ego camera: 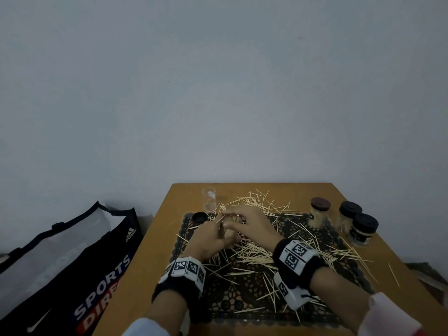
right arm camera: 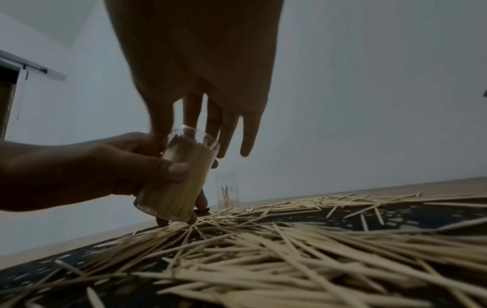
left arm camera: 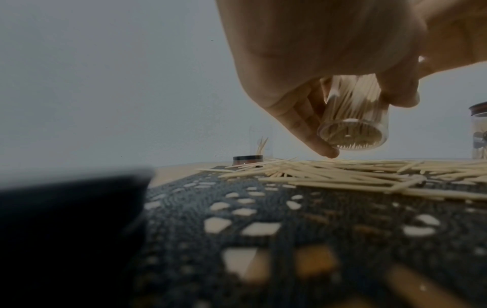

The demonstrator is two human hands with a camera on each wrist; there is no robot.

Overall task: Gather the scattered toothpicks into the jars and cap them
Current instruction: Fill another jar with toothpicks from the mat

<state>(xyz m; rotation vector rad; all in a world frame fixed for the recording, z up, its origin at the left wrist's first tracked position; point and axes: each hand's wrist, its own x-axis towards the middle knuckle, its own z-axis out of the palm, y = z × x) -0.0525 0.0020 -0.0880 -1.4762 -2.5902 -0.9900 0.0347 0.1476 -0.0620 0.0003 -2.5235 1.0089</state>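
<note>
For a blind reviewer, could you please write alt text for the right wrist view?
The left hand grips a clear jar packed with toothpicks, tilted above the table, while the right hand reaches its fingers to the jar's mouth. Loose toothpicks cover the dark lace mat below.

The toothpicks [ego camera: 254, 253] scattered before me are pale cream, lying over a black mat [ego camera: 322, 241] with an openwork lace pattern, on an ochre-brown table [ego camera: 150, 260]. The jar [right arm camera: 176, 179] I hold is clear, its packed sticks straw-yellow. One capped jar wears a dark reddish-brown lid [ego camera: 320, 203]; two others have black lids [ego camera: 350, 209]. My wristbands [ego camera: 299, 257] carry black-and-white square codes
</note>
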